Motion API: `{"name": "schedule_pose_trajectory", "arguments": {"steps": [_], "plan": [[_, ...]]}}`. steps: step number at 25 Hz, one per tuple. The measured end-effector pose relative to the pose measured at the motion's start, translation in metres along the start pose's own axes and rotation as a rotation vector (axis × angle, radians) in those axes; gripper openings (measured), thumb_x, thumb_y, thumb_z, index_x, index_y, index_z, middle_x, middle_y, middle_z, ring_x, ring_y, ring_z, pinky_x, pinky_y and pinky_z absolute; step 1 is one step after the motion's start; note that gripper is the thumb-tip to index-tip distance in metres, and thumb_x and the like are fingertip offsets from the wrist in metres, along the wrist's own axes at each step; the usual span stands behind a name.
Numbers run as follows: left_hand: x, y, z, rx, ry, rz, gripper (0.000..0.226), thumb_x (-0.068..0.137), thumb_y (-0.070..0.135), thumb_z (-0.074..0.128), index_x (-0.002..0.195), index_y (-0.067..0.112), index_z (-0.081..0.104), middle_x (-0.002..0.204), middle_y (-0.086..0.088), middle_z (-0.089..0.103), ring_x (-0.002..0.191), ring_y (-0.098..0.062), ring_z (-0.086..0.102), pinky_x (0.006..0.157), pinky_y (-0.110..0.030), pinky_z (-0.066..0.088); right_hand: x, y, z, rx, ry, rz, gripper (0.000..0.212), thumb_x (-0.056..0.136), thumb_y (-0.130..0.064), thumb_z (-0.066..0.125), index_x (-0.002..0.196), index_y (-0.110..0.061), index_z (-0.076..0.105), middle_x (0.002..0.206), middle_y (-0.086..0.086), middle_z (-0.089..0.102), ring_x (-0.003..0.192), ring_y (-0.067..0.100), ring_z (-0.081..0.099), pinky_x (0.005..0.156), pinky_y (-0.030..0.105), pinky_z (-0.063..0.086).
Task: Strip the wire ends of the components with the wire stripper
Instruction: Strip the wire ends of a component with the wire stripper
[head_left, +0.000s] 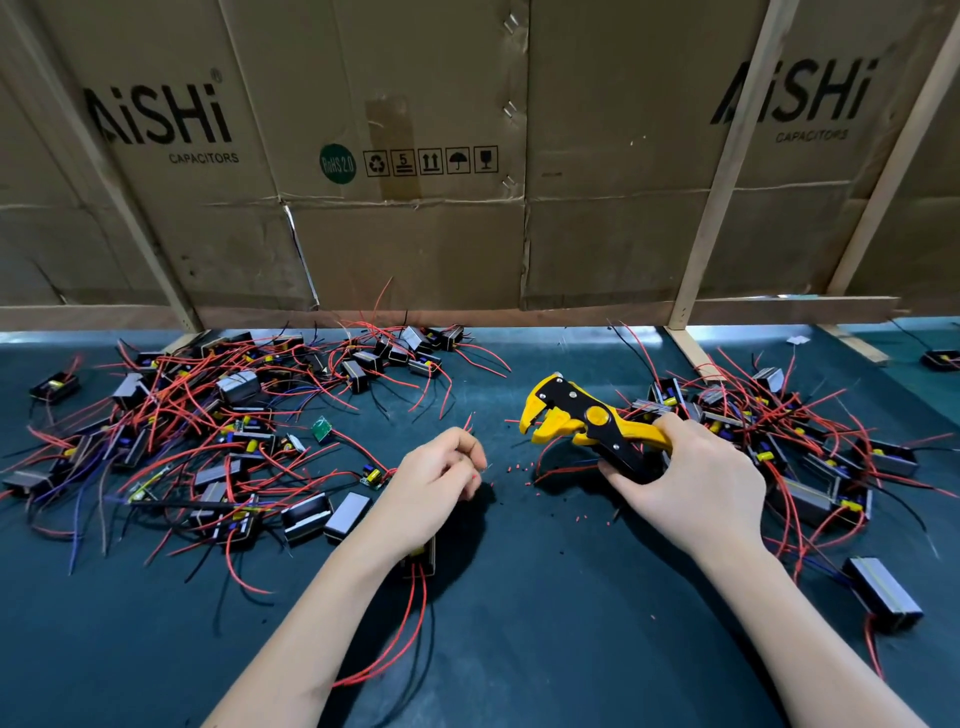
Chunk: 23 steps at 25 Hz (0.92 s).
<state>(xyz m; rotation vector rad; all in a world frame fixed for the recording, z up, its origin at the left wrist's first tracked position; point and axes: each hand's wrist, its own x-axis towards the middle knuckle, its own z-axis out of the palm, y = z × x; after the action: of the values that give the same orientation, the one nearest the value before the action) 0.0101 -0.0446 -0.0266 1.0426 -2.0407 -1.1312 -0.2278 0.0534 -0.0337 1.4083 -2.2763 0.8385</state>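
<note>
Right hand: the right hand is sitting right of centre in the frame, its fingers curling round the handles of the wire stripper and gripping them.
Wire stripper: yellow and black, it is pointing toward the centre of the frame from the upper left of the right hand; its toothed head is gaping apart, with nothing lying between the two halves.
Left hand: the left hand is hovering at centre frame, its fingertips drawn together and pinching thin red wire ends, which are sticking up just above the fingers.
Held component: a dark component is lying under the left wrist, mostly hidden, with red wires trailing toward the bottom of the frame.
Gap: the wire ends are standing near the stripper's head, to its left, and are not touching it.
Scraps: small red insulation bits are lying on the dark green mat between the two hands.
Left pile: a tangle of components with red, black and blue wires is spreading over the middle left of the frame.
Right pile: a second heap is lying behind and beside the right hand, at middle right.
Backdrop: flattened cardboard boxes printed "AiSHi CAPACITORS" are filling the upper half, behind wooden battens.
</note>
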Motion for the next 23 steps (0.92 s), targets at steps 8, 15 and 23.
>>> {"name": "schedule_pose_trajectory", "arguments": {"steps": [8,15,23], "plan": [[-0.006,-0.005,-0.002,-0.129,-0.025,0.020,0.012,0.097,-0.004,0.050,0.099,0.006,0.056,0.089,-0.006,0.077,0.080,-0.020,0.075,0.067,-0.024,0.055,-0.003,-0.008,0.008,-0.018,0.016,-0.089,0.050,0.062,-0.062,0.076,0.084,-0.021,0.057,0.079,-0.007,0.060,0.082,0.024,0.062,0.057,0.028,0.035],[-0.007,-0.002,0.005,0.255,0.039,0.163,0.017,0.094,0.010,0.054,0.098,0.025,0.059,0.075,0.012,0.071,0.072,-0.002,0.060,0.070,-0.014,0.042,-0.005,-0.007,0.010,-0.052,0.009,-0.113,0.050,0.060,-0.058,0.078,0.084,-0.020,0.056,0.080,-0.006,0.061,0.084,0.023,0.062,0.056,0.026,0.030],[-0.009,0.001,-0.022,0.397,0.058,0.143,0.018,0.081,0.010,0.068,0.094,0.023,0.070,0.081,0.010,0.061,0.066,-0.005,0.054,0.066,-0.010,0.039,-0.003,-0.002,0.011,-0.024,0.035,-0.088,0.052,0.057,-0.057,0.081,0.084,-0.019,0.058,0.077,-0.005,0.060,0.081,0.026,0.062,0.057,0.028,0.036]]}}
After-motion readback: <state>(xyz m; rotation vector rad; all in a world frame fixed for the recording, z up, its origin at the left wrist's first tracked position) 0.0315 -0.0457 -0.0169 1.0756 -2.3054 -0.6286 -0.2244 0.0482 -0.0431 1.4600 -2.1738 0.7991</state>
